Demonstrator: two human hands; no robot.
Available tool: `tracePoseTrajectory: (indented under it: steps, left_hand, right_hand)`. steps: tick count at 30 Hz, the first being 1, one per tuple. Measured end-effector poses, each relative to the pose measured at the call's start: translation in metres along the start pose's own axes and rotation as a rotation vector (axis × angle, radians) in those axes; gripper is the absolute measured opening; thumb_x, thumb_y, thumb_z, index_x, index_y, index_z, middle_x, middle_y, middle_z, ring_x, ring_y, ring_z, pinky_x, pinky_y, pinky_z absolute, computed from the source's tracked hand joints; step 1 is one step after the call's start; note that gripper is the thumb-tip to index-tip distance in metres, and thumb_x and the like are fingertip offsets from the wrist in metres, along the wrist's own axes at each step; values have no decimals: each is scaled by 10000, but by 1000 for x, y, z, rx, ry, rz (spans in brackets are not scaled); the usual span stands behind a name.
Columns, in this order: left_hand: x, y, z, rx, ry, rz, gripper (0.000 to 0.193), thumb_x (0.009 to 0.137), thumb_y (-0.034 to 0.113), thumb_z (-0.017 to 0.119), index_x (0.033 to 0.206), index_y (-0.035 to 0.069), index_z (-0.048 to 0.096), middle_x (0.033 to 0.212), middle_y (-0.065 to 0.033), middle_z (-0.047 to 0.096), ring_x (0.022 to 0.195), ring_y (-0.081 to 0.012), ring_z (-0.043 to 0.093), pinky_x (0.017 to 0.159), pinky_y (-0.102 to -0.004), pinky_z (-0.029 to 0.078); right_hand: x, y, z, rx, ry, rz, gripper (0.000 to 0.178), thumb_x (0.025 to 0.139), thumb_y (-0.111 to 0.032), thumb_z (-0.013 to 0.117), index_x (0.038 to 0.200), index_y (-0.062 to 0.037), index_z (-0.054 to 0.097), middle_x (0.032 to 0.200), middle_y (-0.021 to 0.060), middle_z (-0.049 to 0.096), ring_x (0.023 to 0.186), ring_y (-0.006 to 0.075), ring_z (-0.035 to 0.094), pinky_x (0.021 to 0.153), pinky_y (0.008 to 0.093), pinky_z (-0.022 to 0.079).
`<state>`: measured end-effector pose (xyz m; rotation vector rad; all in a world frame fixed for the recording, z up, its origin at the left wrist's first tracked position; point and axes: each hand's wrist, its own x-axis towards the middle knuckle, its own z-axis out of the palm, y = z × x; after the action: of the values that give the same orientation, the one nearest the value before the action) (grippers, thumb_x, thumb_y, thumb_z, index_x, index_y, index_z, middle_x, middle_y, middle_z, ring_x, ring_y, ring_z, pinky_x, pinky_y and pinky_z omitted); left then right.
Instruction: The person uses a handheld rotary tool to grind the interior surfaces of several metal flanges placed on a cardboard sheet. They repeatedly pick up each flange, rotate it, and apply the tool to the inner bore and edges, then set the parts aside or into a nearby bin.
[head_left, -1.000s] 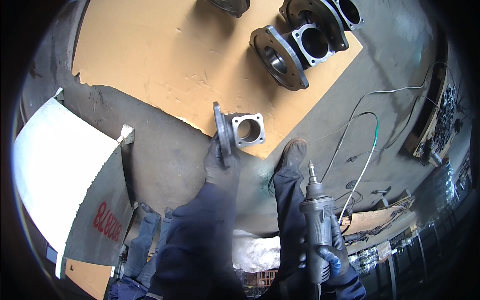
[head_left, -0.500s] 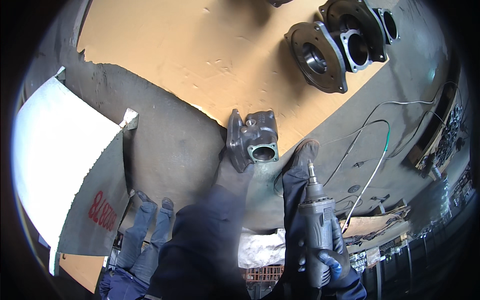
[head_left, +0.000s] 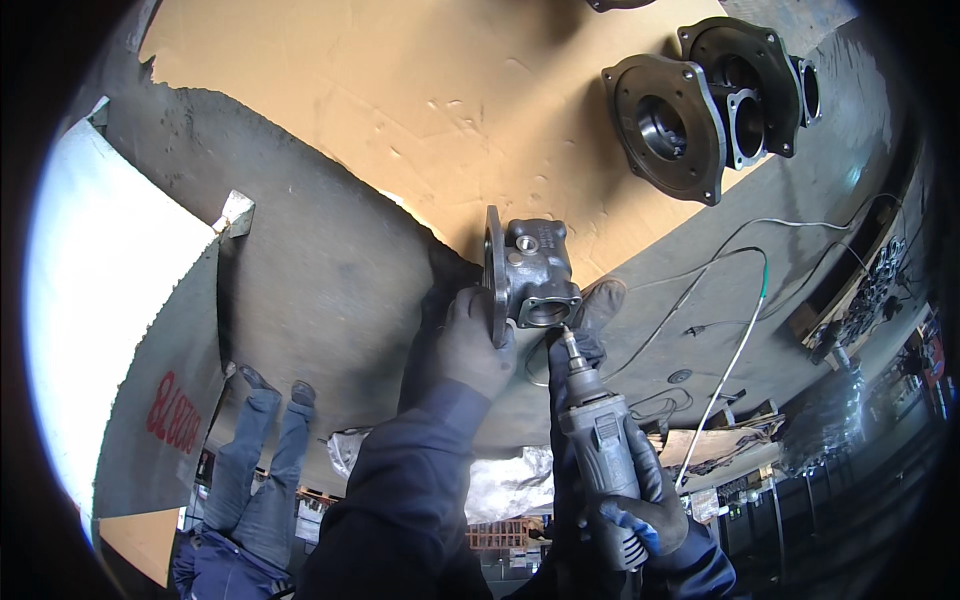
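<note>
Two gloved hands are at work: your left hand (head_left: 475, 342) has its grip closed on the flange (head_left: 495, 265) of a casting (head_left: 540, 268), which you hold before the near corner of the cardboard (head_left: 330, 85). Your right hand's (head_left: 648, 508) grip is wrapped round a grinder (head_left: 600, 440), its tip (head_left: 572, 345) right by the casting's lower port (head_left: 548, 313); whether they touch, I cannot tell. Two flanged parts (head_left: 695, 150) stand at your upper right.

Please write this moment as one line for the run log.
left hand: holds dark flanged metal casting; right hand: grips grey cylindrical power tool; tool tip: near casting's squarish port; contact: unclear
</note>
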<state>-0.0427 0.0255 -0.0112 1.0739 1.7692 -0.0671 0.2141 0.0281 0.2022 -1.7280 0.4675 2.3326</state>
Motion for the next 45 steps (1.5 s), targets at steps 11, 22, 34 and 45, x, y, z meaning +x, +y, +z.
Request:
tracePoseTrajectory:
  steps: [11,22,34,45]
  left_hand:
    - [-7,8,7,104,31,45,471,884,159,762,1303,-26,650,1346,-222,615,1219,-473,642,1040,-549,547]
    - [-5,3,6,163,32,120,480,870,148,776,1304,-9,644,1320,-211,615,1204,-468,639,1020,-541,551]
    - [11,10,-12,-8,-15,21,454,857,112,777,1278,14,637,1327,-227,611,1213,-474,647,1027,-549,559]
    - [18,5,-15,-158,0,8,425,868,120,756,1257,14,622,1232,-268,665,1124,-505,677,963,-563,570]
  right_hand:
    - [38,-12,26,-27,54,-13,1057,977,119,714,1816,-173,142,1638,183,489,1228,263,691,990,416,641]
    - [37,-2,36,126,88,45,1054,959,88,751,1801,-134,157,1545,216,509,1189,290,714,849,446,699]
    - [20,14,29,266,-23,49,1059,989,75,735,1812,-256,157,1546,227,560,1292,336,698,910,463,705]
    - [3,-4,19,335,-25,-42,1086,976,96,694,1807,-325,133,1408,297,617,1095,341,771,857,485,695]
